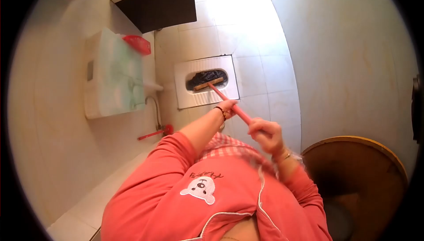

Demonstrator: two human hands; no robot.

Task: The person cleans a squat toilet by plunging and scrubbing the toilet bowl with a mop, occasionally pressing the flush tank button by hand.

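"What is the left hand holding?"

"A pink pole, with the right hand gripping it nearer the body."

"And beyond the hands?"

"The pole's brown bar sits against shiny black material in the squat toilet. A pale tank hangs to their left."

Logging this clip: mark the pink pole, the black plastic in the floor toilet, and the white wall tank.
Pink pole (242,114): head view, shaft between the left hand (228,107) and right hand (267,136).
Black plastic (209,75): head view, crumpled upper surface.
White tank (117,82): head view, middle of its body.
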